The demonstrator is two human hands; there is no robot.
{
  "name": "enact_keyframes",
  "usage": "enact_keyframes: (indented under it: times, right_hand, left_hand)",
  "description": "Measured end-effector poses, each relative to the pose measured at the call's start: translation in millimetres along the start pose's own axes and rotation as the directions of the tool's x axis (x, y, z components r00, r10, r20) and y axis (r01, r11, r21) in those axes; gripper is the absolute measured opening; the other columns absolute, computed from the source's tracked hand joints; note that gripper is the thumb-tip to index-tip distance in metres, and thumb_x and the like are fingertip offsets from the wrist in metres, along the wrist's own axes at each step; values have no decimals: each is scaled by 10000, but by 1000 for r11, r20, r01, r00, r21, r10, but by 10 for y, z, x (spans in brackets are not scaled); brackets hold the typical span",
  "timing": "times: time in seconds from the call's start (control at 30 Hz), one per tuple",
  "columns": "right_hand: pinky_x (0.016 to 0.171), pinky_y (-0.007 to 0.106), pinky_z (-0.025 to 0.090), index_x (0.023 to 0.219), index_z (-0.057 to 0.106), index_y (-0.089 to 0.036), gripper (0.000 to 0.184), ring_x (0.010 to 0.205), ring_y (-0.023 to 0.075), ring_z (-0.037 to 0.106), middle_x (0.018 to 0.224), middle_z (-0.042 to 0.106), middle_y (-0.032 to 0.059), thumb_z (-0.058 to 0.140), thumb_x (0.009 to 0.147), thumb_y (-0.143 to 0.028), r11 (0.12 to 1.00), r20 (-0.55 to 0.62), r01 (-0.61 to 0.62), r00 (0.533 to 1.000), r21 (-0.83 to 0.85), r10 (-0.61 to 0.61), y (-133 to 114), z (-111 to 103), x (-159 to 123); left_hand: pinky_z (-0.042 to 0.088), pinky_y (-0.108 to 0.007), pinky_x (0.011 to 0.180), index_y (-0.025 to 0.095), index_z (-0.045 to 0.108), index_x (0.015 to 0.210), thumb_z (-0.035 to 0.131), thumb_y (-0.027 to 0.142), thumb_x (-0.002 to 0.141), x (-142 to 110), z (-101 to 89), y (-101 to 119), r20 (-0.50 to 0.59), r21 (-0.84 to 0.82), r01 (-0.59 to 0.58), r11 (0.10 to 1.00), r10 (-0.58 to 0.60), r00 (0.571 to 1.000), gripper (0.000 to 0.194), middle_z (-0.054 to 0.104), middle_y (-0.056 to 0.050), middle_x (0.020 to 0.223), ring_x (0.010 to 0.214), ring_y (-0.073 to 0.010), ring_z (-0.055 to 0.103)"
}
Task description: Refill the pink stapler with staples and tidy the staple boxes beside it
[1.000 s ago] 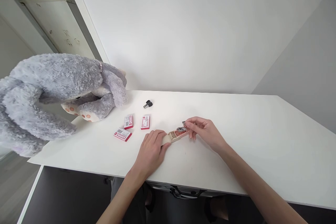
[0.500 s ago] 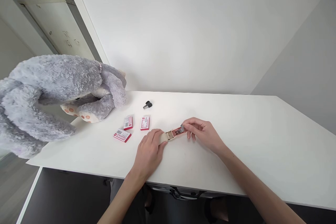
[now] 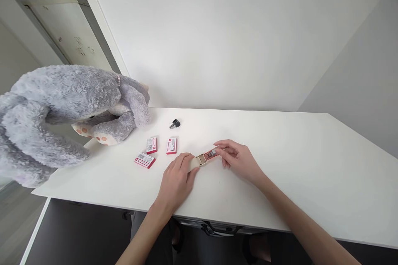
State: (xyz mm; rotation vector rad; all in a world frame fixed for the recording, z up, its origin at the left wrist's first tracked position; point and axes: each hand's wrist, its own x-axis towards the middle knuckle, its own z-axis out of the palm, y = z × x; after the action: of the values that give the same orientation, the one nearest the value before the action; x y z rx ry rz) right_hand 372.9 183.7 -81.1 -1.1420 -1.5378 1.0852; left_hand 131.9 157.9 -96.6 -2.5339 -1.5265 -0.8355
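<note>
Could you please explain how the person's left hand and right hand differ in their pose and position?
The left hand lies palm down at the cream end of the open two-part device, while the right hand is at its reddish end. The left hand's fingers curl over the cream end; the right hand's thumb and fingertips are close together near a grey piece. Both hands are bare.

Forearms (image 3: 154, 218) are bare, fingers (image 3: 184, 157) slender, trousers (image 3: 138, 220) dark grey, footwear (image 3: 178, 240) dark.
</note>
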Motion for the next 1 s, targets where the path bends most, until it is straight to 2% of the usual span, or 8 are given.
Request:
enact_keyframes:
  times: [0.1, 0.27, 0.43, 0.67, 1.0]
  right_hand:
    - [568, 308, 523, 1165, 687, -273, 346, 548, 129, 595, 979, 740, 41, 633, 943, -533, 999, -32, 29, 999, -42, -30, 10, 15, -9]
    - [607, 317, 524, 1011, 716, -264, 271, 570, 147, 610, 860, 734, 29, 596, 974, -504, 987, -36, 73, 996, -144, -79, 14, 17, -19]
    - [595, 321, 520, 1128, 658, -290, 274, 549, 141, 590, 938, 757, 23, 624, 958, -503, 972, -73, 115, 989, -204, -132, 7, 8, -37]
    - [629, 343, 548, 1097, 651, -300, 218, 659, 182, 647, 1021, 777, 41, 608, 962, -466, 927, -55, 213, 969, -308, -240, 37, 27, -41]
    - [620, 346, 567, 1101, 648, -293, 210, 657, 179, 667, 1031, 777, 43, 601, 971, -452, 899, -93, 236, 953, -368, -288, 51, 28, -48]
  left_hand:
    - [575, -408, 866, 221, 532, 1262, 538, 276, 1015, -4, 7, 0, -3, 2, 2, 1000, -2, 1000, 253, 670, -93, 1268, 1052, -256, 688]
    - [574, -409, 865, 221, 536, 1262, 551, 285, 1013, -7, 10, 1, 5, 12, 17, 1000, -17, 1000, 257, 671, -87, 1275, 1055, -258, 689]
    - [575, -411, 867, 216, 538, 1263, 552, 293, 1014, -11, 14, 1, -11, 12, 7, 1000, -7, 1000, 260, 675, -92, 1268, 1061, -259, 689]
    - [578, -411, 844, 219, 541, 1254, 538, 300, 1018, -10, 14, 2, -3, 4, 10, 1000, -10, 1000, 250, 677, -96, 1251, 1049, -263, 690]
    - [577, -411, 843, 223, 543, 1248, 538, 306, 1017, -9, 11, 8, 13, -8, -3, 1000, 3, 1000, 246, 677, -95, 1248, 1031, -262, 692]
